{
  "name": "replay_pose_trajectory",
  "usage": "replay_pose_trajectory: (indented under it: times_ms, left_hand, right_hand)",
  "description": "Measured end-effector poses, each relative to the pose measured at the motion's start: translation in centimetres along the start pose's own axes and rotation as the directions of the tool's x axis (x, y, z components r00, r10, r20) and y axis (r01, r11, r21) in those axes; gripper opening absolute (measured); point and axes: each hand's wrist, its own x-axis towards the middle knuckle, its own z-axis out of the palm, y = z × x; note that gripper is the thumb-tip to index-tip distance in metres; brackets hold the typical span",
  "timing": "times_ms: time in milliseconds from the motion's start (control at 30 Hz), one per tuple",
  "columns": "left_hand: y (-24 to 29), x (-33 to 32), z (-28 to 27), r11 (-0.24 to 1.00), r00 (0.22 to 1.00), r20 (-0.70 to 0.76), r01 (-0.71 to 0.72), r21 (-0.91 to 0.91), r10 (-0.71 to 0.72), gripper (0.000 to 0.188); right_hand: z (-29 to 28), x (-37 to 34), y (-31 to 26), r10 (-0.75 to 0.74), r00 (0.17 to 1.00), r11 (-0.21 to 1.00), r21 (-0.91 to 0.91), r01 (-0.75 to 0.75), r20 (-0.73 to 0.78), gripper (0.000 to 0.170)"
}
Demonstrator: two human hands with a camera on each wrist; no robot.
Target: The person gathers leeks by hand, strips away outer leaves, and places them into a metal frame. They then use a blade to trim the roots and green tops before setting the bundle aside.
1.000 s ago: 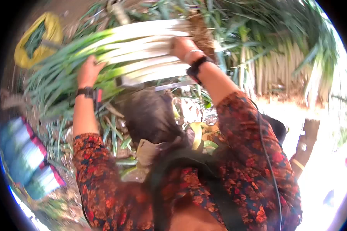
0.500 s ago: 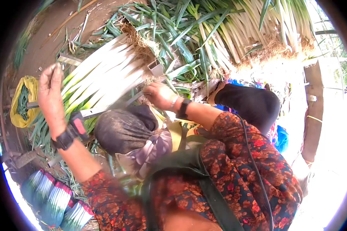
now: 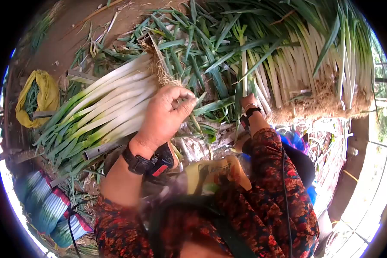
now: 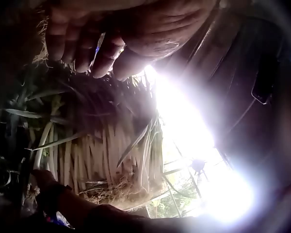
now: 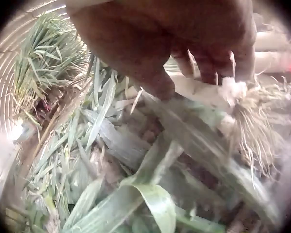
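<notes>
Gripping a single leek (image 3: 244, 71) near its root end, the person's right hand (image 3: 248, 102) is at the left end of a row of leeks (image 3: 299, 77) whose roots face the person. The left hand (image 3: 163, 114), its fingers loosely bent and holding nothing, hovers just beside the root end of a pile of leeks (image 3: 112, 101), which lies between metal bars (image 3: 106, 150). A yellow bag (image 3: 50, 98) containing green leaves sits left of the pile.
</notes>
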Motion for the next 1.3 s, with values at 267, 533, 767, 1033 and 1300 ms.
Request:
replay_pose_trajectory:
  times_ms: [267, 533, 767, 1033, 1300]
  left_hand:
    - [-1.5, 1.4, 1.2, 0.943, 0.980, 0.002, -0.191, 0.274, 0.198, 0.019]
    - [-4.1, 3.0, 2.8, 0.988, 0.998, 0.046, 0.029, 0.154, -0.036, 0.028]
    - [-3.1, 4.7, 2.7, 0.977, 0.989, -0.100, 0.127, 0.169, -0.111, 0.037]
    - [-5.0, 7.5, 0.0, 0.976, 0.860, -0.507, -0.052, -0.212, -0.064, 0.035]
    - [-6.4, 7.7, -0.8, 0.684, 0.936, -0.327, -0.151, -0.714, -0.134, 0.025]
  right_hand:
    - [1.1, -7.6, -8.2, -0.481, 0.825, 0.625, 0.776, 0.087, 0.295, 0.038]
    - [-8.2, -21.4, -8.8, -0.738, 0.652, 0.419, 0.875, 0.241, 0.174, 0.015]
    - [-16.0, -34.9, -1.6, -0.663, 0.690, 0.556, 0.808, 0.193, 0.291, 0.020]
    - [-15.3, -37.2, 8.0, -0.850, 0.520, 0.515, 0.073, 0.854, -0.082, 0.021]
    - [-15.0, -40.0, 9.0, -0.764, 0.631, 0.591, 0.249, 0.767, -0.132, 0.026]
